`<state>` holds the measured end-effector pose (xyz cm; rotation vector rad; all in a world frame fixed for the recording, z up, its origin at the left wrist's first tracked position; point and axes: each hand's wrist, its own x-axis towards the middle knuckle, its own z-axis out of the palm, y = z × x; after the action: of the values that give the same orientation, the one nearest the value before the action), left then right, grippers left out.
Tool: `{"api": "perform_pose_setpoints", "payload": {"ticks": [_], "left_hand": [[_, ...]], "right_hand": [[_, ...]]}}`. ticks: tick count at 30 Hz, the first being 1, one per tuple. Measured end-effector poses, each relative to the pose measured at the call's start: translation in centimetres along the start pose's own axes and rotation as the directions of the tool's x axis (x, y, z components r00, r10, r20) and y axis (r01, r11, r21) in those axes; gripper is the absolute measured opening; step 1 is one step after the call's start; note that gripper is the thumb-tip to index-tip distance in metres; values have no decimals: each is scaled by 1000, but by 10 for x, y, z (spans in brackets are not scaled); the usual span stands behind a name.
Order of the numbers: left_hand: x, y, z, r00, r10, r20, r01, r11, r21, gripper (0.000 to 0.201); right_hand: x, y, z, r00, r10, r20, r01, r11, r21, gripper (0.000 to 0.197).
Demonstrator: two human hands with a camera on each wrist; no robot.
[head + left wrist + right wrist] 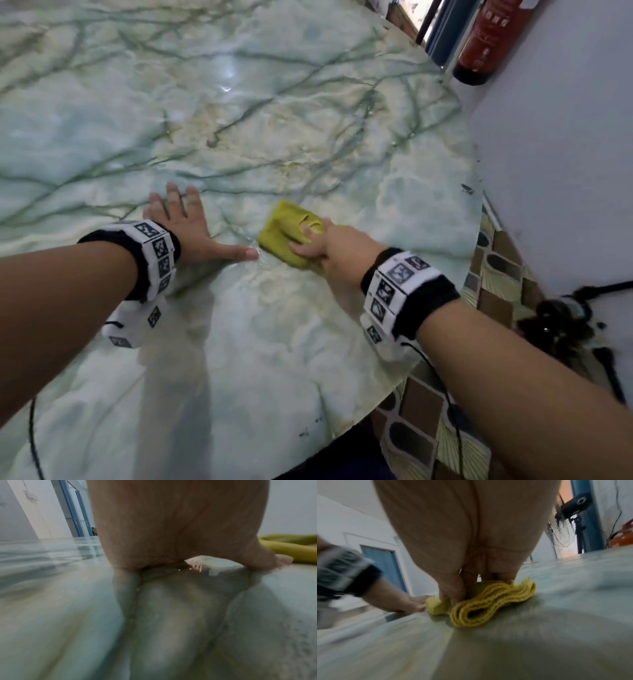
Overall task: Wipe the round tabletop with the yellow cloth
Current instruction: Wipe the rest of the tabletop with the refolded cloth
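Note:
The round tabletop (239,102) is glossy pale green marble with dark veins and fills most of the head view. A folded yellow cloth (281,229) lies on it near the right edge. My right hand (317,245) grips the cloth from the near side, fingers curled into its folds and bunching them (488,601). My left hand (191,222) lies flat on the marble just left of the cloth, fingers spread, thumb tip close to the cloth's edge. In the left wrist view the palm (171,527) presses the tabletop (51,601), with the cloth (288,547) at the right.
The table's curved edge runs down the right side, close to a white wall (565,171). A red fire extinguisher (486,41) stands at the far right by a blue door frame (442,31). Black cables and gear (561,318) lie on the patterned floor (428,428).

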<state>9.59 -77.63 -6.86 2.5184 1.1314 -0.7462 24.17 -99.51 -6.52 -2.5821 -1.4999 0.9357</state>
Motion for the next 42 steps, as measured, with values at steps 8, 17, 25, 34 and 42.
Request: {"api": "perform_pose_setpoints", "payload": {"ticks": [8,17,25,34,42], "left_hand": [[-1,-2,-3,1000,6,8,-6,1000,-9,181],[-6,1,-4,1000,-8,17,8,1000,3,180],[-8,2,-4,1000,7,26,-8,1000,11,184],[-7,2,-5,1000,11,17,-12,998,63,183],[-5,-1,-5,1000,25,3,-25,994,103,182]], "right_hand": [[-49,108,-27,946,245,-213,-244,969,33,56],[-65,14,43,980,-181,-79,187,979,82,55],[-59,104,-10,937,235,-257,-202,968,148,58],[-111,58,54,987,-114,-117,131,981,145,56],[-69,91,2,907,302,-293,-264,951,163,55]]}}
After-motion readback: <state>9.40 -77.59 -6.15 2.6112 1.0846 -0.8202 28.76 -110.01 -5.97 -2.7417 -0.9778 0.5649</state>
